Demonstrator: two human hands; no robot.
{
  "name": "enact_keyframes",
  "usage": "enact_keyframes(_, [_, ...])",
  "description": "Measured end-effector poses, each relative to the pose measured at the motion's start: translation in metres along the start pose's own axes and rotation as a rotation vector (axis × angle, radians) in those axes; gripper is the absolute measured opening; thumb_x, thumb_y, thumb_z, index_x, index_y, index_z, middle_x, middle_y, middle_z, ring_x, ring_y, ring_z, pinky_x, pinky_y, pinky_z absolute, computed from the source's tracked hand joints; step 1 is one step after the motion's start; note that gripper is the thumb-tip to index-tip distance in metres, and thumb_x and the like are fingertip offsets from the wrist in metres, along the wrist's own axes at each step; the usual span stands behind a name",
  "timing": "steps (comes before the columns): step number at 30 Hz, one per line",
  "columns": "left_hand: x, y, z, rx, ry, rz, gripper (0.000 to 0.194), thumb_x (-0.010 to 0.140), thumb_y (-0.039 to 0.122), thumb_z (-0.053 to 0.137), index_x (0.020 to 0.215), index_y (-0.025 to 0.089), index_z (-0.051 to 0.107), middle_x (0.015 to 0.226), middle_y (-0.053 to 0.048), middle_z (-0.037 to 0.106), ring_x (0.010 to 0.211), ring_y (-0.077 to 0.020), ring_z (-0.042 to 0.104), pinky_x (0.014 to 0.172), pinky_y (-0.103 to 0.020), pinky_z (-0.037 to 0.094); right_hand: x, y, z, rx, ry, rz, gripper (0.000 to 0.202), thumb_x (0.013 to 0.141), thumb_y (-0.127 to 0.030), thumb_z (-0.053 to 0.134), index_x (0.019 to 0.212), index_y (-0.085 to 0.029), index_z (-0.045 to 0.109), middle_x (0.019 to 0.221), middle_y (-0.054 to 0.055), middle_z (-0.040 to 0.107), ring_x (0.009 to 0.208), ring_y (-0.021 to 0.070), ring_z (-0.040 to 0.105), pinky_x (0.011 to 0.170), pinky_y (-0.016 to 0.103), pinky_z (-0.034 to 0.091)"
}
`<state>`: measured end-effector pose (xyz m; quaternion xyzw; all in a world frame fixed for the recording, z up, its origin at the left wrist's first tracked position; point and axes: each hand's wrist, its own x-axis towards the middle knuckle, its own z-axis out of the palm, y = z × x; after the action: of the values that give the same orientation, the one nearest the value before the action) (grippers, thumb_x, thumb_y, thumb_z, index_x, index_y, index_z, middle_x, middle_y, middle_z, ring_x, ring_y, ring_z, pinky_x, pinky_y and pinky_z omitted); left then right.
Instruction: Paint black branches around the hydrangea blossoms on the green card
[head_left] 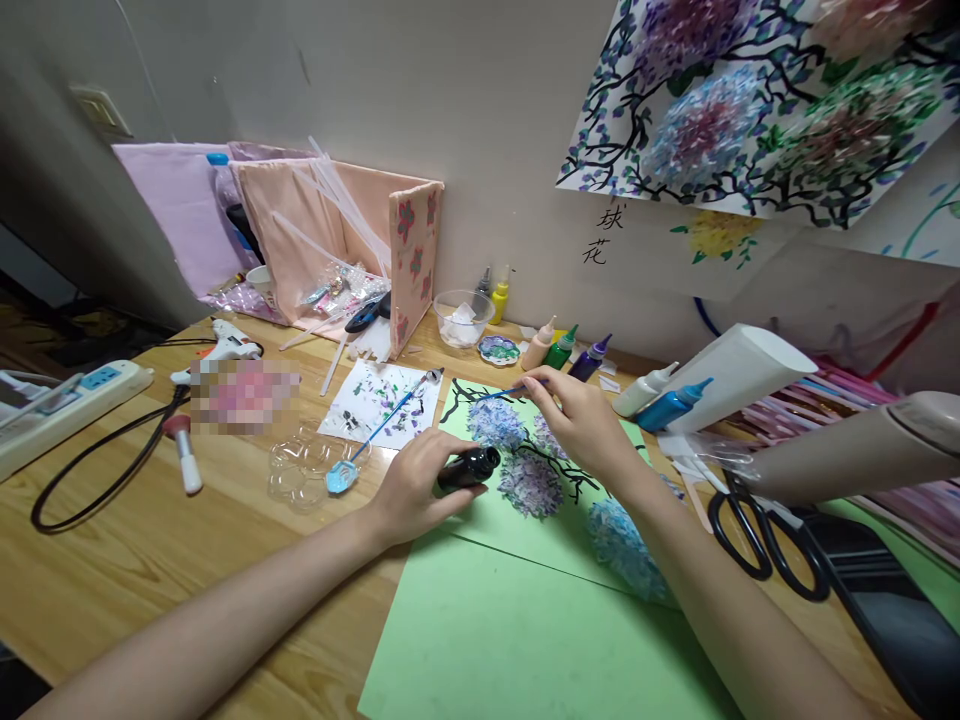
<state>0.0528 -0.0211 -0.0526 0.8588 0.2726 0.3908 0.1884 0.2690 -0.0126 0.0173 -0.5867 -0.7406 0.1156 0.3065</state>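
My left hand [421, 485] is wrapped round a small black bottle [469, 468], tilted with its open mouth to the right, above the green paper's left edge. In my right hand [574, 415] is a thin blue brush [501, 394], pinched between the fingers, its tip pointing left over the upper part of the sheet. Black branches and several fluffy blue and purple flowers [531, 484] cover the green paper [480, 630]. A larger blue flower [624, 540] lies partly behind my right forearm.
Left of the paper are a paint-stained white sheet [360, 400], another brush [391, 417], and a clear palette [296, 475]. Paint bottles [561, 347] stand near the wall. Black-handled scissors [765, 540] lie at right; a glue gun [231, 342] and power strip [75, 415] at left.
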Motion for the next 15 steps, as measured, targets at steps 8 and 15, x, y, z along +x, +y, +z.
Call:
enact_keyframes(8, [-0.0004, 0.0, 0.0003, -0.008, -0.001, -0.002, 0.038, 0.078, 0.025, 0.064, 0.112, 0.019, 0.048, 0.096, -0.006, 0.062, 0.088, -0.0171, 0.055, 0.076, -0.031, 0.044, -0.0003, -0.0026, -0.0019, 0.107, 0.062, -0.022, 0.027, 0.093, -0.032, 0.039, 0.089, -0.018, 0.062, 0.08, 0.004, 0.069, 0.078, 0.0174, 0.063, 0.067, 0.026, 0.042])
enact_keyframes(15, [0.0003, -0.0013, 0.001, -0.001, 0.016, 0.0, 0.037, 0.078, 0.026, 0.063, 0.11, 0.018, 0.049, 0.095, -0.006, 0.062, 0.087, -0.0174, 0.055, 0.075, -0.032, 0.045, 0.0007, -0.0012, 0.0025, 0.107, 0.007, 0.033, 0.025, 0.093, -0.031, 0.04, 0.089, -0.019, 0.062, 0.087, 0.003, 0.07, 0.082, 0.017, 0.064, 0.068, 0.024, 0.041])
